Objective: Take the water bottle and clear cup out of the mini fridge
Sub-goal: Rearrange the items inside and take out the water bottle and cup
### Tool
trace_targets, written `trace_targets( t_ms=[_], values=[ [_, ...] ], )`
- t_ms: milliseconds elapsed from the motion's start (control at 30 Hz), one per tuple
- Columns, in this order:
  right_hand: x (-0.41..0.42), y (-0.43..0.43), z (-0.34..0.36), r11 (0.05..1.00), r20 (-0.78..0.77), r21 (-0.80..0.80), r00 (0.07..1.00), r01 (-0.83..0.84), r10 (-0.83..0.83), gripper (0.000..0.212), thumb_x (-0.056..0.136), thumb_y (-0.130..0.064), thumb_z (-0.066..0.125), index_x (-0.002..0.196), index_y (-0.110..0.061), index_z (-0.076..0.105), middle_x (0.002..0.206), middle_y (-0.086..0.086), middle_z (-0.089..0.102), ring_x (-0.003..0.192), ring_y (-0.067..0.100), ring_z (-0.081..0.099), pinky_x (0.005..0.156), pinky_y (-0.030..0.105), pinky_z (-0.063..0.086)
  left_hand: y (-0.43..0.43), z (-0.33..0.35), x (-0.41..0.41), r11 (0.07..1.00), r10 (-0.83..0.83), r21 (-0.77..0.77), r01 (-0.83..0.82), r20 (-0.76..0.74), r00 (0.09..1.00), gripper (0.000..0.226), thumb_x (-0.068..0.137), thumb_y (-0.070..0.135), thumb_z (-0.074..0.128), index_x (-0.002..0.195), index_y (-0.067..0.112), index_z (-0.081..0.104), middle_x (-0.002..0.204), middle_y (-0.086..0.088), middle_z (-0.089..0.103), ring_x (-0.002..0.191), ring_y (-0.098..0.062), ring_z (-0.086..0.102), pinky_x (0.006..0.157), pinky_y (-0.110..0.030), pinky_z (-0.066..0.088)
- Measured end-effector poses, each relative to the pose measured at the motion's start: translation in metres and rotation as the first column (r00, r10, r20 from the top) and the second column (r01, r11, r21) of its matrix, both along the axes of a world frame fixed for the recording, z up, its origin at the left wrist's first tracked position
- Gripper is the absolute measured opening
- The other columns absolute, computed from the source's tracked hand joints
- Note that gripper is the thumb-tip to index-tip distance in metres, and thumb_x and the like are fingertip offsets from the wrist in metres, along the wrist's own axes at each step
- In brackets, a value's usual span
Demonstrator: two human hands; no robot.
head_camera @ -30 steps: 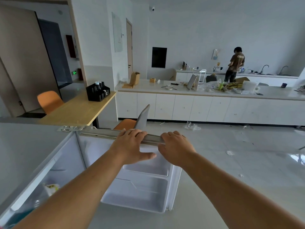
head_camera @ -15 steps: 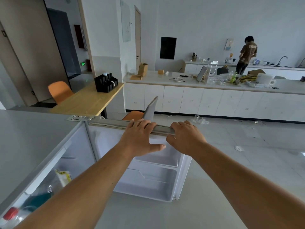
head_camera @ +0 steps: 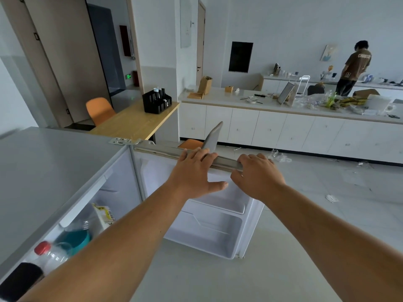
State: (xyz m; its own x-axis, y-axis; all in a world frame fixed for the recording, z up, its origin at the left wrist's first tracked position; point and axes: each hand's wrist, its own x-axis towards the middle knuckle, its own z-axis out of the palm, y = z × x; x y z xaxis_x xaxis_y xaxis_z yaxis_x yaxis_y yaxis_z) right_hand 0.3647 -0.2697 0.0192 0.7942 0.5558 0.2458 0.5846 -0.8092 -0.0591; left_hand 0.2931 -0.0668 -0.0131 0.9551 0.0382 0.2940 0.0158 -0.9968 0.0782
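The mini fridge (head_camera: 54, 171) stands open at my left, its white door (head_camera: 209, 227) swung wide. My left hand (head_camera: 194, 173) and my right hand (head_camera: 257, 175) both lie over the door's top edge, fingers curled on it. Inside, at the lower left, the water bottle (head_camera: 52, 258) with a red cap lies partly behind my left forearm. A clear rim beside it (head_camera: 65, 247) may be the clear cup; I cannot tell for sure.
A teal bowl (head_camera: 78, 238) and a yellow-white carton (head_camera: 103, 214) sit in the fridge. A black object (head_camera: 19, 280) is at the lower left corner. Beyond are a wooden table (head_camera: 135, 123), an orange chair (head_camera: 99, 110), a long white counter (head_camera: 283, 125) and a person (head_camera: 353, 68) at the far counter.
The view has dropped and come closer, so more of the fridge's inside shows, including the bottle. Both hands have stayed on the door's top edge.
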Motion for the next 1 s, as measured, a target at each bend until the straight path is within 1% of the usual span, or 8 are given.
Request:
trace_targets(
  t_ms=[133, 200, 300, 467, 533, 667, 800, 1000],
  values=[
    [-0.016, 0.004, -0.011, 0.99, 0.199, 0.029, 0.972, -0.136, 0.128, 0.041, 0.09, -0.039, 0.06, 0.127, -0.02, 0.061, 0.119, 0.0, 0.061, 0.118, 0.027, 0.054, 0.105, 0.041, 0.043, -0.001, -0.016, -0.028, 0.996, 0.064, -0.072, -0.047, 0.26, 0.964, 0.07, 0.091, 0.065, 0.055, 0.145, 0.02, 0.053, 0.154, -0.01, 0.053, 0.142, -0.031, 0.048, 0.118, -0.05, 0.039],
    [-0.027, 0.014, -0.02, 0.966, 0.247, 0.06, 0.941, -0.251, 0.229, 0.039, 0.088, -0.035, 0.063, 0.124, -0.02, 0.065, 0.118, -0.001, 0.063, 0.117, 0.026, 0.056, 0.104, 0.042, 0.046, 0.002, -0.028, -0.048, 0.992, 0.109, -0.092, -0.086, 0.294, 0.95, 0.059, 0.092, 0.055, 0.06, 0.138, 0.018, 0.058, 0.148, -0.01, 0.059, 0.136, -0.032, 0.054, 0.111, -0.047, 0.045],
    [-0.045, 0.036, -0.036, 0.929, 0.234, 0.055, 0.909, -0.367, 0.345, 0.036, 0.089, -0.035, 0.063, 0.122, -0.024, 0.068, 0.12, -0.006, 0.066, 0.119, 0.021, 0.058, 0.105, 0.04, 0.046, 0.011, -0.047, -0.082, 0.977, 0.199, -0.132, -0.165, 0.314, 0.928, 0.048, 0.09, 0.044, 0.067, 0.128, 0.016, 0.065, 0.139, -0.009, 0.065, 0.126, -0.031, 0.061, 0.1, -0.044, 0.051],
    [-0.071, 0.079, -0.064, 0.864, 0.162, 0.048, 0.858, -0.501, 0.488, 0.036, 0.093, -0.036, 0.055, 0.125, -0.026, 0.067, 0.124, -0.009, 0.065, 0.124, 0.018, 0.055, 0.11, 0.037, 0.044, 0.031, -0.08, -0.138, 0.913, 0.396, -0.182, -0.365, 0.179, 0.901, 0.044, 0.088, 0.042, 0.069, 0.125, 0.018, 0.066, 0.129, -0.004, 0.07, 0.115, -0.028, 0.066, 0.093, -0.043, 0.055],
    [-0.082, 0.098, -0.074, 0.841, 0.136, 0.054, 0.838, -0.539, 0.529, 0.036, 0.093, -0.036, 0.054, 0.125, -0.026, 0.066, 0.124, -0.01, 0.064, 0.124, 0.018, 0.054, 0.109, 0.035, 0.043, 0.042, -0.092, -0.158, 0.879, 0.467, -0.171, -0.445, 0.117, 0.877, 0.045, 0.088, 0.043, 0.069, 0.124, 0.018, 0.066, 0.128, -0.004, 0.07, 0.113, -0.028, 0.067, 0.091, -0.042, 0.056],
    [-0.1, 0.133, -0.094, 0.799, 0.065, 0.071, 0.803, -0.596, 0.593, 0.036, 0.093, -0.033, 0.055, 0.126, -0.024, 0.066, 0.125, -0.007, 0.062, 0.124, 0.019, 0.052, 0.106, 0.034, 0.042, 0.062, -0.115, -0.191, 0.813, 0.575, -0.13, -0.568, 0.022, 0.818, 0.045, 0.083, 0.044, 0.074, 0.118, 0.016, 0.067, 0.122, -0.007, 0.072, 0.104, -0.031, 0.07, 0.079, -0.041, 0.06],
    [-0.108, 0.164, -0.12, 0.776, -0.014, 0.109, 0.78, -0.621, 0.626, 0.037, 0.094, -0.035, 0.054, 0.129, -0.027, 0.063, 0.127, -0.01, 0.06, 0.124, 0.015, 0.049, 0.105, 0.031, 0.042, 0.078, -0.137, -0.212, 0.74, 0.66, -0.135, -0.659, -0.044, 0.75, 0.053, 0.085, 0.049, 0.063, 0.127, 0.016, 0.062, 0.134, -0.009, 0.067, 0.115, -0.033, 0.065, 0.09, -0.047, 0.059],
    [-0.116, 0.221, -0.168, 0.765, -0.16, 0.206, 0.75, -0.61, 0.641, 0.037, 0.094, -0.042, 0.055, 0.129, -0.033, 0.06, 0.129, -0.014, 0.06, 0.122, 0.011, 0.052, 0.095, 0.028, 0.048, 0.106, -0.17, -0.221, 0.646, 0.735, -0.184, -0.74, -0.109, 0.669, 0.061, 0.085, 0.048, 0.071, 0.135, 0.014, 0.058, 0.141, -0.011, 0.063, 0.119, -0.033, 0.064, 0.091, -0.045, 0.059]
  ],
)
